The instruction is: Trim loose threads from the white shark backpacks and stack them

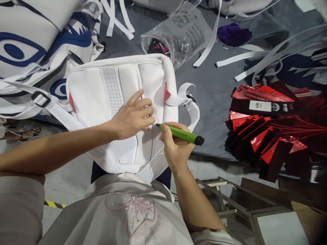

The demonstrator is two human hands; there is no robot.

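A white backpack (120, 109) lies back panel up at the centre of the view, on the near edge of a grey tabletop (217, 92) and partly over the person's lap. The left hand (134, 117) rests flat on the panel with fingers spread, pinning the fabric; its grip is wide and holds nothing. The right hand (175, 146), at 4 o'clock from the left, has its grip closed around a green marker (181, 134), whose tip touches the panel just beside the left fingertips. Judging by this, the marking looks to be in hand and not finished: no drawn line shows on the white fabric, and whether any mark has been made cannot be told. The backpack looks clean and padded, with two perforated strips down the middle, small pink-red tabs at the side seams and a white strap with a dark buckle at 3 o'clock. Red and black card tags (268, 129) are piled at 3 o'clock, a clear plastic bag (178, 37) sits at 12 o'clock, and white printed bags (38, 44) lie at 10 o'clock.
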